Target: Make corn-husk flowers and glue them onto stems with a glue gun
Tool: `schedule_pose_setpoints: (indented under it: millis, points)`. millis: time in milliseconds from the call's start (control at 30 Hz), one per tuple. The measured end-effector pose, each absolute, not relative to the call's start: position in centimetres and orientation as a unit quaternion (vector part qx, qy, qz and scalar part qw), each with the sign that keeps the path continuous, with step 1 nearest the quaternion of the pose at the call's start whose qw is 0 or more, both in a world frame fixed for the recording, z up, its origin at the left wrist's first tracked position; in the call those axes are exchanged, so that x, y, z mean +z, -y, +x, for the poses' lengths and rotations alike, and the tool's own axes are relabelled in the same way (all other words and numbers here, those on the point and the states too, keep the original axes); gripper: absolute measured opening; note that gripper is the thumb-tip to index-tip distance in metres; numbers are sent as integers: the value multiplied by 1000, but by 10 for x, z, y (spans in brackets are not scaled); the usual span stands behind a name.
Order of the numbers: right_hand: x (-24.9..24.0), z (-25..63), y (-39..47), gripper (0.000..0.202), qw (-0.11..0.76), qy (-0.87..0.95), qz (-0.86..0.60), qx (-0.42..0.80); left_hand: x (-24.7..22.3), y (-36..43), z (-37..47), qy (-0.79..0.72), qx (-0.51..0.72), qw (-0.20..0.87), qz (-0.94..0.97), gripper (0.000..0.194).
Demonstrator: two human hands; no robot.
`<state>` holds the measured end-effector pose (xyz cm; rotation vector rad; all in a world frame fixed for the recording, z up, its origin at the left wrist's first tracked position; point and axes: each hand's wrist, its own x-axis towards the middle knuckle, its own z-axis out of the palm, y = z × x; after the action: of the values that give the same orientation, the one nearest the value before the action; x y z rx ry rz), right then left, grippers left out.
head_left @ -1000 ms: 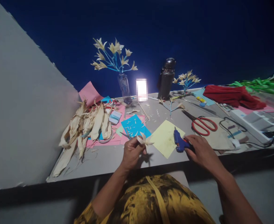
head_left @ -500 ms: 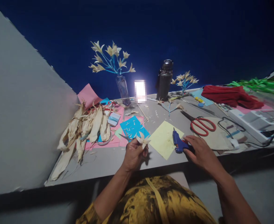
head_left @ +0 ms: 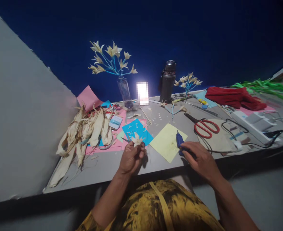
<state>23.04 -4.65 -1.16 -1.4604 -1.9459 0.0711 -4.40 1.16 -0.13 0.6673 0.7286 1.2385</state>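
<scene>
The right hand (head_left: 200, 157) now covers more of the blue plastic glue gun (head_left: 179, 140) than a moment ago, its fingers closed around the rear of the body while the nozzle points toward the far edge of the tabletop (head_left: 107, 162) over a pale yellow square of paper (head_left: 162, 141). The left hand (head_left: 131, 159), near the middle of the near edge, pinches a cream, pointed-petalled husk flower (head_left: 137, 140), which has swung from leaning rightward to petals spread upward, before a bright blue paper sheet (head_left: 148, 137). Flower and nozzle are well apart, so the gun seems only to have been regripped or turned, with no glue visibly meeting the petals. No writing can be read: the small yellow tube (head_left: 203, 102) toward the far right corner and the white-and-blue flat pack (head_left: 115, 122) on the left carry markings too small to make out, and the dark metal flask (head_left: 168, 86) by the far edge shows no legible brand.
</scene>
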Motion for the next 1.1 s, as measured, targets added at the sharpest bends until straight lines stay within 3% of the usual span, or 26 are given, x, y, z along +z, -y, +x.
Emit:
schedule_pose_setpoints:
  millis: [267,500,733,867,1000,1100]
  points:
    - [-44,263,41,37,255,744,-615,-56,-8,-6,-64,-396,541,652,354,31]
    - [-50,277,31,37,153,767,-622,-24,-17,-7,-49,-399,513,628,428,25]
    - [-43,277,27,39,136,765,-629,21,-17,-22,-7,-376,464,735,320,39]
    - [-37,279,27,35,180,753,-627,88,-24,-27,-3,-391,443,748,303,34]
    - [-27,292,24,37,299,682,-637,197,-26,-27,-5,-404,436,736,325,29]
    - [-15,309,22,44,395,551,-703,215,-27,-26,-4,-403,435,730,340,24]
